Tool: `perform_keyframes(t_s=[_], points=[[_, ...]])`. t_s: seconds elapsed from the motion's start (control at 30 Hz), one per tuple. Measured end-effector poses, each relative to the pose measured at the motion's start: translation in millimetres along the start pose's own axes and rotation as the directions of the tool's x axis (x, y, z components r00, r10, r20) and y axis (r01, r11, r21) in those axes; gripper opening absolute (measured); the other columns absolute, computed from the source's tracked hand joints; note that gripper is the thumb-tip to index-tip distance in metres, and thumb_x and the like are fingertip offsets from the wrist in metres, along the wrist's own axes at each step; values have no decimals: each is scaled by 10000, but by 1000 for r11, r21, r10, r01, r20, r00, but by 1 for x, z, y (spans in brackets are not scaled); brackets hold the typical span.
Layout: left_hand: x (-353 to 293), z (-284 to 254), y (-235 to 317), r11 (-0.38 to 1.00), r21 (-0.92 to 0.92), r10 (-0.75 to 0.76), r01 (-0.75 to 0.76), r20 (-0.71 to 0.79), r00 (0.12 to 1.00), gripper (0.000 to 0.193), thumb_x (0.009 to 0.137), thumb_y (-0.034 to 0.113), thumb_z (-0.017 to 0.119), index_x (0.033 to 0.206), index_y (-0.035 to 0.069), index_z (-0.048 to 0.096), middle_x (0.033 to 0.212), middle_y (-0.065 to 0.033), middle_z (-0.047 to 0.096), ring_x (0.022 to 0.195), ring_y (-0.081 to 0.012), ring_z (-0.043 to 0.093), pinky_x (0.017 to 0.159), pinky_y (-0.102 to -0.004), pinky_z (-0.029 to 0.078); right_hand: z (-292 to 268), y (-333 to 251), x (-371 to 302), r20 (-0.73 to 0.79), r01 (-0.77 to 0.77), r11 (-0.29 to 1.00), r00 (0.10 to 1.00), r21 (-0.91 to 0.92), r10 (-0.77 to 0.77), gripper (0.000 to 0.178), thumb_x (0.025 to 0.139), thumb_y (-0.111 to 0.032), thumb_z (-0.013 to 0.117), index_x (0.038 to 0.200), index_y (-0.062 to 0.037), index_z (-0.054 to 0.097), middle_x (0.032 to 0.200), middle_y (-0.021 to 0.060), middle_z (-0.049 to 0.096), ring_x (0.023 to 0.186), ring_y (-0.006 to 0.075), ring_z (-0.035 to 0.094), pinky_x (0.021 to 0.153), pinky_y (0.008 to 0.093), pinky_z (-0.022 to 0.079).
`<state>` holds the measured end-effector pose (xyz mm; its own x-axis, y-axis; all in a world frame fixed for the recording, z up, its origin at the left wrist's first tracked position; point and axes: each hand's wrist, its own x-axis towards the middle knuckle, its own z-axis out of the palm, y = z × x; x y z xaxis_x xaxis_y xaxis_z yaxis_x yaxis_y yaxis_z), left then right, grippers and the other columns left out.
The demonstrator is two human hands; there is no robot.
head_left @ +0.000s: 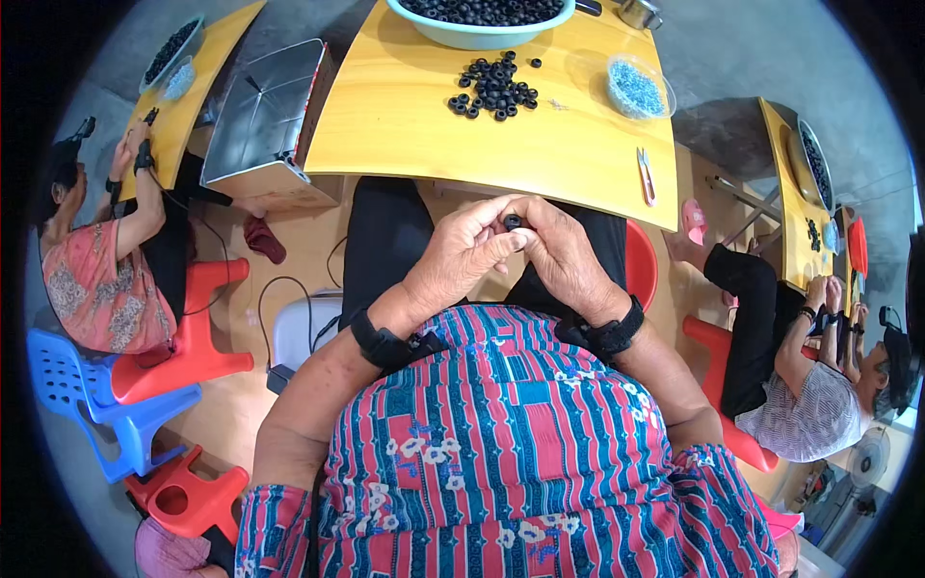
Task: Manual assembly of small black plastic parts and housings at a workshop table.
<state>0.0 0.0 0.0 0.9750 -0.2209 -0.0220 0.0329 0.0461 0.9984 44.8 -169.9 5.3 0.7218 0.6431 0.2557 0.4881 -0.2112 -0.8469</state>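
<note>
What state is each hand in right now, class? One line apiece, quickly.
Left hand: closed, fingertips holding a small black ring-shaped piece.
Right hand: closed, fingertips holding that same piece from the other side.

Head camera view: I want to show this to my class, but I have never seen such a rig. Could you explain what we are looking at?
There is no robot here. A person wears a wide fisheye camera on the head, looking down, so straight edges bend near the rim.

The left hand and right hand are bare and meet in front of the table's near edge. Between their fingertips is a small black ring.

On the yellow table lies a loose pile of black rings. Behind it, a pale teal basin holds many more. To the right are a clear tub of blue bits and small snips.
</note>
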Motion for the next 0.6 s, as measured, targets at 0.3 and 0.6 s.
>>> perform_keyframes(t_s=[0.3,0.6], points=[[-3,13,-3,1000,2,18,-18,-20,1000,404,929,168,580,1279,-21,509,960,-22,602,695,-43,531,621,-197,474,-5,-2,-7,-1,23,995,1000,-100,-23,174,890,-61,482,1053,-15,525,931,155,572,890,340,584,801,376,465],[5,15,-2,996,0,93,-94,-147,985,356,920,112,582,1253,-5,537,928,-26,608,666,-42,540,596,-171,463,-7,8,0,203,-368,589,922,719,329,232,985,-235,472,1007,-22,562,816,-8,537,681,72,482,687,254,458]])
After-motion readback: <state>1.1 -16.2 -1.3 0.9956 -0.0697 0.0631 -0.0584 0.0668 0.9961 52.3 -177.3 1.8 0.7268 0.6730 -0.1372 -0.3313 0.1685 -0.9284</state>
